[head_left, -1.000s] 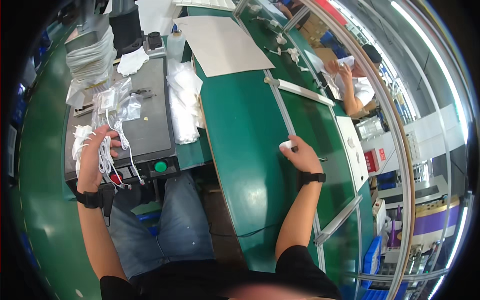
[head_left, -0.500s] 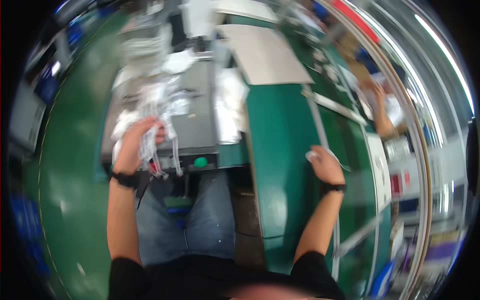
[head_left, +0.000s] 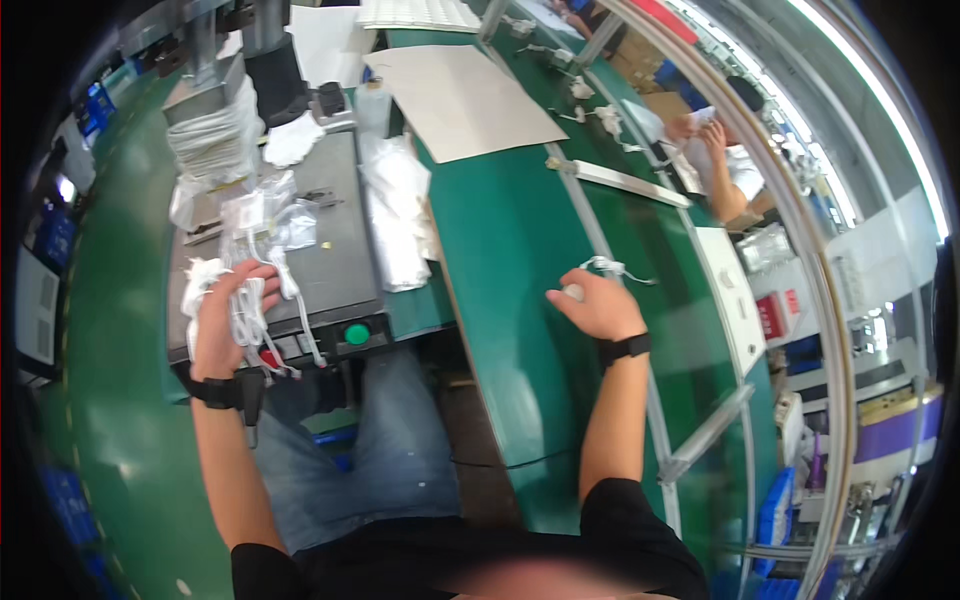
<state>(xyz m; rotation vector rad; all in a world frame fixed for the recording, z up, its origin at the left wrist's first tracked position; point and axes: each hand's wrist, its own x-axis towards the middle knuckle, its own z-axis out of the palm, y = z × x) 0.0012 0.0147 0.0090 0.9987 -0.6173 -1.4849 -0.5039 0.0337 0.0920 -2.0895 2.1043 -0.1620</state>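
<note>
A single view — a wide fisheye worn on the person's head, looking steeply down over their own chest and lap. The forearms enter from the lower edge and reach up into the picture, the left hand [head_left: 225, 320] at the left and the right hand [head_left: 598, 305] right of centre, both near the lens. The green surface [head_left: 510, 250] runs away from the viewer toward the top, its straight edges bowing near the rim. At the upper right, far off and small, another person [head_left: 725, 165] sits by the same surface. Dark corners ring the round picture.
</note>
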